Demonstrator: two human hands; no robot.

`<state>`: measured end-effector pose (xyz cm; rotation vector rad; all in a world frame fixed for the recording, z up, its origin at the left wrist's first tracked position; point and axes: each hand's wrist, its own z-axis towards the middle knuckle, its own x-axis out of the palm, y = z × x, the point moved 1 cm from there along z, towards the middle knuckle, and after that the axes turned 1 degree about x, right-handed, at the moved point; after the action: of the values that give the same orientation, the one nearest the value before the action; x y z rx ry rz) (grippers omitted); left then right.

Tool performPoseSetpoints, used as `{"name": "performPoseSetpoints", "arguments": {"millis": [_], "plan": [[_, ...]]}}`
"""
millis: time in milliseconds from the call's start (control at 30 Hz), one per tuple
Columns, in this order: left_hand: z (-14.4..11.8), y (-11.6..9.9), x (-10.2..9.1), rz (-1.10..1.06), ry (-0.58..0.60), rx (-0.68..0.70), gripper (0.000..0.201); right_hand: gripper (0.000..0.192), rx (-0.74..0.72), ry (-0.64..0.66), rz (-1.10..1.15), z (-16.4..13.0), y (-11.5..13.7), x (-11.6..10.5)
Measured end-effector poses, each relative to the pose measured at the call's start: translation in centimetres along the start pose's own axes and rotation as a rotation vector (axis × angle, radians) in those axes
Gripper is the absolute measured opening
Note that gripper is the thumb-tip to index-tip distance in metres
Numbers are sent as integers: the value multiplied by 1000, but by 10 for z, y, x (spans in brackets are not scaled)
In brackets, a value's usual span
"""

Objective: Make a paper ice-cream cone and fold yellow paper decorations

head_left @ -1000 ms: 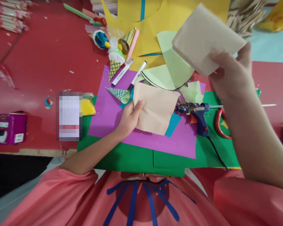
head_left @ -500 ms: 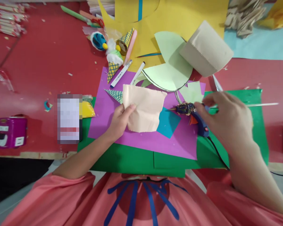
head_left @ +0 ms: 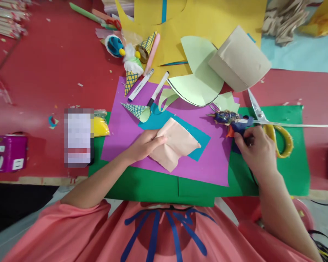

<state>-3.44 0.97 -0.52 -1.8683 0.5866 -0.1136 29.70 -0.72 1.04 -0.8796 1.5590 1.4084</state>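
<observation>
Head camera, looking down on the red table (head_left: 51,69): a purple sheet (head_left: 123,140) lies in front of the person, on top of a larger green sheet (head_left: 295,171). Near the middle of the purple sheet, the left hand (head_left: 143,146) pinches a piece of tan paper (head_left: 177,143) at its left side, thumb on top and fingers underneath; the paper is creased and tilted. Beneath it on the purple sheet is a blue piece (head_left: 162,115).

At the purple sheet's right edge, the right hand (head_left: 258,153) has its thumb and bent fingers closed on the dark blue glue gun (head_left: 242,126). The nozzle points left over the purple sheet, and a pale glue stick (head_left: 300,125) juts out to the right. Yellow-handled scissors (head_left: 261,115) lie to the right of the purple sheet, near that hand.

On the purple sheet's upper left part rest a small patterned cone (head_left: 136,110) and two markers, one blue-tipped (head_left: 140,85), one black-capped (head_left: 160,87). Light green paper (head_left: 202,87) overlaps its upper edge; a tan stack (head_left: 240,60) sits beyond its upper right corner. Left of the purple sheet is a yellow packet (head_left: 101,126).
</observation>
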Motion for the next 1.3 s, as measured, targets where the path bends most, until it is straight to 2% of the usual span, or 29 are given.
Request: {"name": "performPoseSetpoints", "arguments": {"millis": [100, 233, 300, 333, 367, 433, 500, 533, 567, 633, 767, 900, 967, 1067, 1200, 1300], "plan": [[0, 1, 0, -6, -9, -3, 30, 21, -38, 6, -21, 7, 1, -5], [2, 0, 2, -71, -62, 2, 31, 27, -127, -188, -52, 6, 12, -19], [5, 0, 4, -169, -107, -11, 32, 30, -111, -221, 99, 3, 22, -25], [6, 1, 6, -233, -121, -17, 33, 29, -91, -131, 213, 2, 28, -25], [8, 1, 8, -298, -132, -19, 35, 27, -66, 12, 341, 0, 35, -24], [13, 2, 13, -402, -138, -5, 38, 28, -20, 360, 585, -3, 51, -15], [16, 3, 17, -437, -132, 10, 42, 39, 20, 660, 806, -5, 68, -2], [17, 3, 18, -431, -127, 15, 43, 41, 45, 781, 907, -6, 76, 6], [18, 3, 19, -416, -124, 20, 43, 41, 83, 843, 1004, -6, 82, 13], [17, 1, 18, -358, -133, 36, 42, 35, 158, 823, 1120, -4, 91, 27], [14, -4, 10, -218, -204, 88, 36, 22, 193, 663, 1180, 1, 92, 40], [15, 1, 3, -271, -177, 120, 30, 8, 196, 613, 1243, 3, 84, 41], [15, 5, 2, -312, -196, 140, 22, 7, 194, 603, 1239, 4, 80, 42], [14, 8, 0, -263, -218, 162, 9, 15, 154, 542, 1193, 5, 77, 42], [8, 4, -2, -181, -155, 244, 21, 30, 41, 407, 1137, 6, 76, 40], [4, -3, -1, -262, -115, 226, 20, 25, -81, 421, 1114, 5, 78, 38]]}}
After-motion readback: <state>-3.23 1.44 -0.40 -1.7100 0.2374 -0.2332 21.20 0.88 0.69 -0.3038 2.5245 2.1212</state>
